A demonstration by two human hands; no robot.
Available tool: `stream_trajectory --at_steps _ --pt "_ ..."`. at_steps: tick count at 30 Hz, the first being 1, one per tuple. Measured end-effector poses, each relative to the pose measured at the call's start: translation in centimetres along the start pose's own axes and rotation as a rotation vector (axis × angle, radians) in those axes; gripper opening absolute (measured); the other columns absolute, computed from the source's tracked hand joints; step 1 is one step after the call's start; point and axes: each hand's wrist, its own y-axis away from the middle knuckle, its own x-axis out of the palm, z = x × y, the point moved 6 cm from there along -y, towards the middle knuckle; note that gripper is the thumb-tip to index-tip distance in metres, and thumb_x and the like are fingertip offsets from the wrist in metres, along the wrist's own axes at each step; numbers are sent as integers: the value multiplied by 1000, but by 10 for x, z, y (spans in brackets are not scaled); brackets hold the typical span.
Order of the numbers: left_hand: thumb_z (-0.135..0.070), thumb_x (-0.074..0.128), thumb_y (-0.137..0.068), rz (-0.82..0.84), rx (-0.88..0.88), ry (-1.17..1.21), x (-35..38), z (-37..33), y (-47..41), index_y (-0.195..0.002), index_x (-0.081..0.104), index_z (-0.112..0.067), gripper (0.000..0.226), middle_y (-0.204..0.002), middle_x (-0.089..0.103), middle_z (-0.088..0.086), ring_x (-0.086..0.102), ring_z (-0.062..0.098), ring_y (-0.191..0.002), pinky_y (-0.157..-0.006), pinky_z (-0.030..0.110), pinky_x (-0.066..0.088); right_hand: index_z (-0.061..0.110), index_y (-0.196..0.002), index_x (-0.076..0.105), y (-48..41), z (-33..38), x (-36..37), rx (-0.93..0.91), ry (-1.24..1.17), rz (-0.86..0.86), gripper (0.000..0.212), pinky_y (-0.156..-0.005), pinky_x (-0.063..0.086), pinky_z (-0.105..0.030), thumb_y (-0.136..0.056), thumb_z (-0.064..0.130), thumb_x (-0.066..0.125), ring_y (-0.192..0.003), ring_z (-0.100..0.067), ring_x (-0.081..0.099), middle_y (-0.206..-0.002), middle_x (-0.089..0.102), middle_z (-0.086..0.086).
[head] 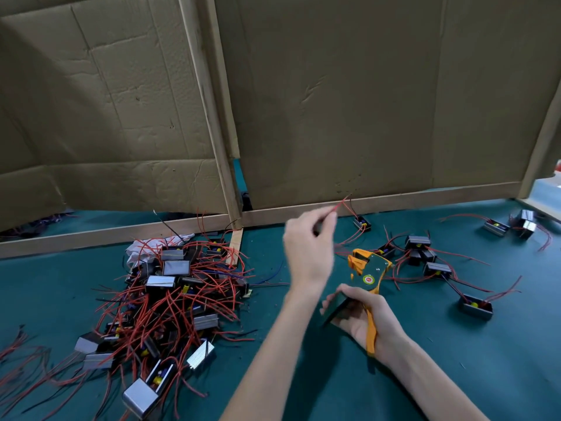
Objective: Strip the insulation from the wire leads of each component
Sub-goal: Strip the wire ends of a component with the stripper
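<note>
My left hand [309, 250] is raised over the green table and pinches the end of a thin red lead [339, 205]. The lead seems to run to a small black component [362, 223] by the wooden rail; whether that component rests on the table or hangs, I cannot tell. My right hand [362, 319] grips the handles of an orange and yellow wire stripper [368, 270], its jaws pointing away from me, just right of my left hand. A tangled pile of components with red leads [170, 302] lies to the left.
Several separate components [425, 258] lie scattered on the green mat [485, 360] to the right. A white cloth [136, 249] sits behind the pile. A wooden rail [409, 202] and cardboard wall [334, 101] close off the far edge.
</note>
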Motion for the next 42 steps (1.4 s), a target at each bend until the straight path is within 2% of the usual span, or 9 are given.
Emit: stream_trajectory --at_steps 4,8,11,15,21,25,29,37,42 --pt "-15 56 -93 115 -98 111 65 -30 -6 -118 67 -11 28 -109 71 5 64 18 -98 -91 25 46 5 -67 66 -1 3 -4 -30 14 -8 27 -45 52 -28 -86 -1 48 -46 -20 61 -56 61 -9" --pt "-20 51 -98 744 -134 149 118 -29 13 -146 36 -23 51 -153 33 5 31 16 -140 -109 19 21 3 -64 65 0 4 -5 -33 22 10 34 -45 53 -29 -90 -3 43 -47 -21 62 -57 60 -11" --pt "-20 50 -98 979 -65 71 107 -18 29 -137 52 -26 39 -130 59 7 52 22 -119 -106 33 36 -3 -86 61 -2 2 -2 2 26 5 11 -51 56 -36 -87 -1 51 -56 -28 67 -68 64 -17" --pt "-13 50 -94 763 -18 -242 51 15 8 -122 65 -15 32 -123 65 5 57 17 -117 -100 24 39 -3 -83 59 -1 -2 1 51 24 11 13 -58 58 -42 -73 6 60 -64 -35 66 -72 63 -23" --pt "-7 60 -80 -31 -143 -1012 -106 57 -54 -123 53 -12 44 -121 46 17 42 31 -112 -93 39 38 -3 -82 60 1 -2 1 50 62 23 15 -63 58 -45 -71 6 64 -71 -37 65 -74 63 -22" --pt "-28 64 -79 -30 -426 -1260 -177 90 -67 -122 48 -9 50 -130 40 22 35 38 -120 -98 45 32 -3 -84 60 2 -1 3 43 111 47 17 -66 57 -47 -72 7 66 -71 -38 65 -77 64 -23" --pt "-31 55 -88 140 -594 -1190 -194 119 -66 -118 53 -18 33 -120 58 15 48 35 -116 -96 44 30 -3 -83 60 2 -1 3 32 114 60 14 -68 57 -49 -73 6 65 -71 -39 65 -78 63 -24" --pt "-25 67 -87 -97 -302 -872 -189 75 -65 -88 74 -22 8 -94 71 9 59 34 -97 -79 37 40 -3 -84 60 2 1 4 32 97 56 16 -68 56 -48 -71 7 65 -70 -39 65 -77 63 -24" --pt "-20 64 -89 -75 -96 -606 -166 34 -63 -88 71 -19 7 -111 65 7 57 22 -104 -93 34 43 -1 -86 58 2 -1 5 52 72 55 17 -68 55 -47 -73 7 63 -70 -37 63 -77 61 -22"
